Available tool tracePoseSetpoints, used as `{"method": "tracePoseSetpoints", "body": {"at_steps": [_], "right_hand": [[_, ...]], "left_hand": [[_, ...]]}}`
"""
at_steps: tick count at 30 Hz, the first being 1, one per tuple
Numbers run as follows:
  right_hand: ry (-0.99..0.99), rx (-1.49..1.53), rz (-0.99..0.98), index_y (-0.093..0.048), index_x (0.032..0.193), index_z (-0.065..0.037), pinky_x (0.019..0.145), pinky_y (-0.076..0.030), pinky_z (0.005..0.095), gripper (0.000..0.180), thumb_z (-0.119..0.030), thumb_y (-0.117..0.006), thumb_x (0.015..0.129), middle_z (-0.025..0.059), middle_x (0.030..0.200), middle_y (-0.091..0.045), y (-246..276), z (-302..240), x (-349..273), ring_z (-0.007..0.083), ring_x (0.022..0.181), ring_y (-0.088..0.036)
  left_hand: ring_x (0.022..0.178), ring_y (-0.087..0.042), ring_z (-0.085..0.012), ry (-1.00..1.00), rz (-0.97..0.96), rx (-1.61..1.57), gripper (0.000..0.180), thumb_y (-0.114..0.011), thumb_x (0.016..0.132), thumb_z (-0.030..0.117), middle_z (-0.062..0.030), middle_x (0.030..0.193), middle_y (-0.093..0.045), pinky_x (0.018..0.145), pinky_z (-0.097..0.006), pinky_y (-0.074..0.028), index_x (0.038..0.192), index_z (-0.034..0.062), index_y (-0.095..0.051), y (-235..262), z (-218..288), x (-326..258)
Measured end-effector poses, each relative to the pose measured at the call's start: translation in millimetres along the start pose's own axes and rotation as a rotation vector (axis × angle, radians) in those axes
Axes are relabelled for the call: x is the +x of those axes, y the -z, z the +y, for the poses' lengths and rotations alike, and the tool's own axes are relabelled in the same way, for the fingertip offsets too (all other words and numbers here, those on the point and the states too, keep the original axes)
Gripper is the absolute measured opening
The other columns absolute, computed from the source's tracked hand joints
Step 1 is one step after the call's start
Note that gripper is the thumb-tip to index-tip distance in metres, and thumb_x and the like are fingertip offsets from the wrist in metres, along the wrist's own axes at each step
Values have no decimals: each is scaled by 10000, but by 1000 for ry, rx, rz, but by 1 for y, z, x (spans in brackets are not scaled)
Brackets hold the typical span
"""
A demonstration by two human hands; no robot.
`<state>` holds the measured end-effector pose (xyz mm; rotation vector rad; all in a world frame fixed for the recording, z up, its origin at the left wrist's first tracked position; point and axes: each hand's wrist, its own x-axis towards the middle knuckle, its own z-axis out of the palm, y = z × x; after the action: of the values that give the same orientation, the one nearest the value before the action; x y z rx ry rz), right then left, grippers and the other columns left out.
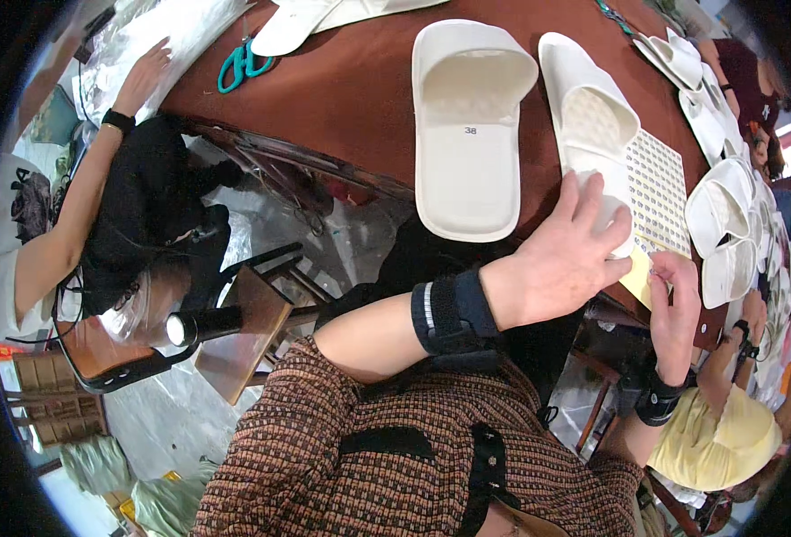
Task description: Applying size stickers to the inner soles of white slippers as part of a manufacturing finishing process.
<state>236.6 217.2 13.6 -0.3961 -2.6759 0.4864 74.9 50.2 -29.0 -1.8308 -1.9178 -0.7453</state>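
Observation:
Two white slide slippers lie on the brown-covered table in front of me. The left slipper (467, 174) stands apart, with a small printed size mark on its footbed. My left hand (557, 259) rests with spread fingers on the heel end of the right slipper (590, 121). Partly under that slipper's right side is a sheet of small printed stickers (659, 183), its yellow backing bare at the near end. At this end, the thumb and forefinger of my right hand (673, 300) pinch together at the sheet's edge. Whether a loose sticker is between them is too small to tell.
Teal-handled scissors (243, 67) lie at the far left of the brown tabletop (342, 107). More white slippers (722, 210) crowd the right side. A co-worker's arm (82, 197) reaches over clear plastic bags (158, 49) at left; other people sit at right.

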Motion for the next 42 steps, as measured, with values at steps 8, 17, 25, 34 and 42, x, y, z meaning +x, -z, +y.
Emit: {"method": "tracePoseSetpoints", "body": {"at_steps": [8, 17, 25, 34, 42], "right_hand": [[-30, -29, -27, -602, 1070, 3, 914, -462, 370, 229, 71, -582, 853, 152, 1030, -610, 0, 4, 1, 322, 993, -579], [11, 35, 44, -617, 1067, -6, 897, -472, 369, 216, 58, -590, 862, 164, 1015, -622, 5, 10, -4, 330, 983, -597], [-1, 201, 31, -602, 1077, -31, 863, -454, 402, 246, 32, -588, 839, 124, 970, -623, -1, 12, -2, 305, 930, -592], [98, 82, 68, -600, 1079, -72, 870, -418, 418, 245, 12, -593, 849, 109, 1007, -634, 1, 9, -1, 305, 979, -580], [152, 51, 61, -590, 1096, -74, 877, -428, 421, 262, 14, -582, 849, 111, 1026, -629, 3, 13, 3, 320, 1007, -572]], "left_hand": [[1257, -401, -556, 31, 4, 5, 288, -599, 824, 251, -186, 1318, -486, 1033, -709, -297, 1094, 178, -668, 2, 1, -1], [1264, -409, -522, 17, 48, -70, 353, -612, 807, 220, -171, 1348, -510, 1029, -680, -316, 1152, 228, -688, -5, 2, 4], [1294, -402, -451, 33, -55, 36, 431, -676, 757, 135, -115, 1368, -499, 1050, -612, -350, 1165, 273, -684, 4, -1, 4], [1304, -398, -436, 42, -106, 43, 509, -719, 723, 92, -104, 1388, -480, 1072, -592, -345, 1194, 280, -676, 11, 7, 11], [1311, -399, -438, 37, -139, 81, 531, -707, 744, 65, -109, 1403, -472, 1069, -597, -345, 1225, 286, -659, 13, 8, 13]]}}
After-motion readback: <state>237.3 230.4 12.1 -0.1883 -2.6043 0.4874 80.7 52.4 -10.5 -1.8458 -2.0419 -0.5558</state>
